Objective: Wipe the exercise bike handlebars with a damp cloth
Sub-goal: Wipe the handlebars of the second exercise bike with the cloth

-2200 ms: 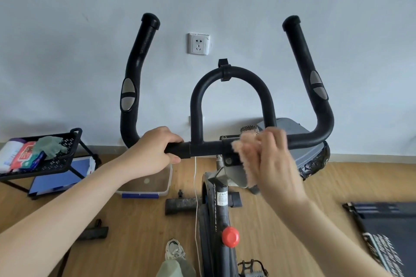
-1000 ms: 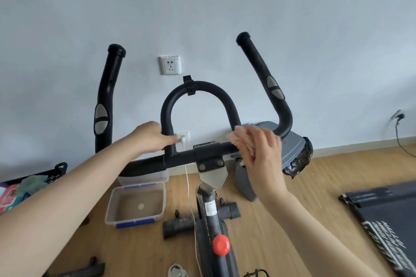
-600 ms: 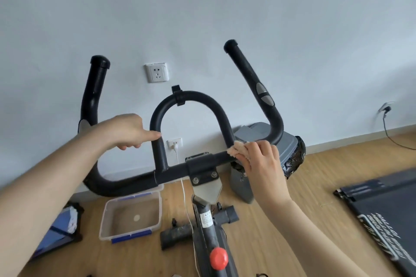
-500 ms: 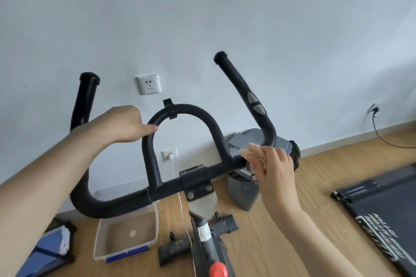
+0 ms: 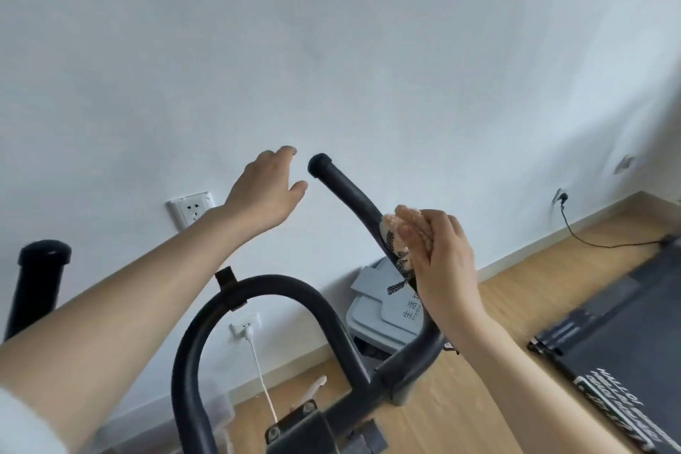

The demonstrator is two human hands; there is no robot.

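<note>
My right hand (image 5: 446,269) grips cloth (image 5: 405,217) against the right handlebar horn (image 5: 346,192), 3 o'clock of centre. My left hand (image 5: 265,195) is loose and empty, at 8 o'clock of the horn tip, not touching.

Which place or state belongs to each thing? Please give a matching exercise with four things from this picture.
Things:
1 left hand
2 cloth
3 grey bin
4 upper wall socket

Places or states:
a on the white wall
b pressed on the right handlebar
c open, beside the handlebar tip
d on the floor by the wall

Pairs: 1-c, 2-b, 3-d, 4-a
</note>
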